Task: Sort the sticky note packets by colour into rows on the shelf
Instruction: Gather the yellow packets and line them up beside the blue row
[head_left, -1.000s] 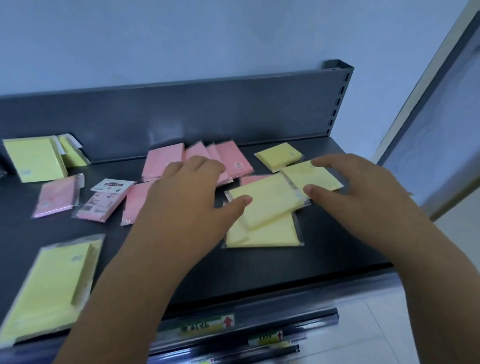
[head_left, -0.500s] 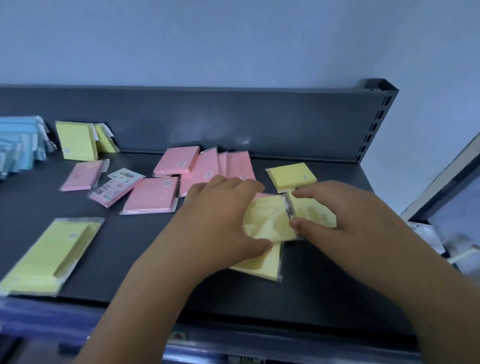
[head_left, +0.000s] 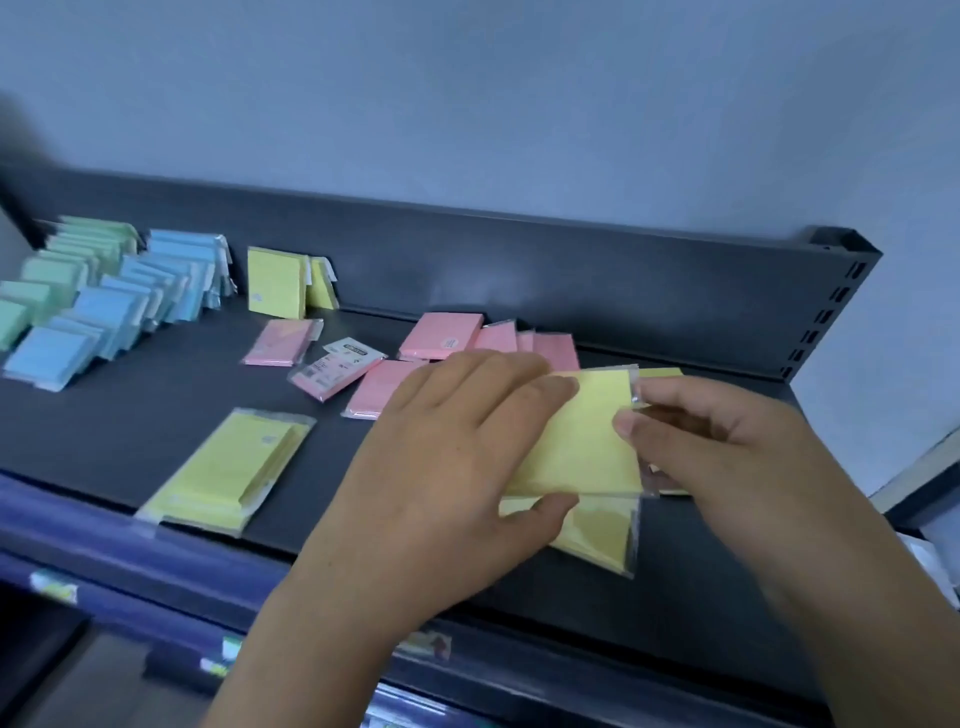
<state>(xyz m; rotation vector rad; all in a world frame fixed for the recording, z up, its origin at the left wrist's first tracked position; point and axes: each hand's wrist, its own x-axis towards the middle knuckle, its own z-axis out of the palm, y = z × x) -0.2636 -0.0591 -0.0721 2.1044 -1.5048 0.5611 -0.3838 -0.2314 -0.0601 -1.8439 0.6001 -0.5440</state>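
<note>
Now the top yellow packet (head_left: 582, 436) is off the shelf (head_left: 156, 415), lifted from the loose yellow stack it lay on a second ago. My left hand (head_left: 457, 467) is closed on its near edge, right hand (head_left: 727, 447) pinching the far edge. Another yellow packet (head_left: 597, 535) is underneath, near the front lip. Yellow row (head_left: 275, 283) sits at the back left; pink packets (head_left: 441, 335) lie between, bare shelf nearer the front.

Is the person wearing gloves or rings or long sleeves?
No. The left hand and the right hand are both bare: no gloves, rings or watch show. Both forearms are uncovered as far as the picture reaches, so no sleeves are in view. The fingernails look short and plain.
</note>
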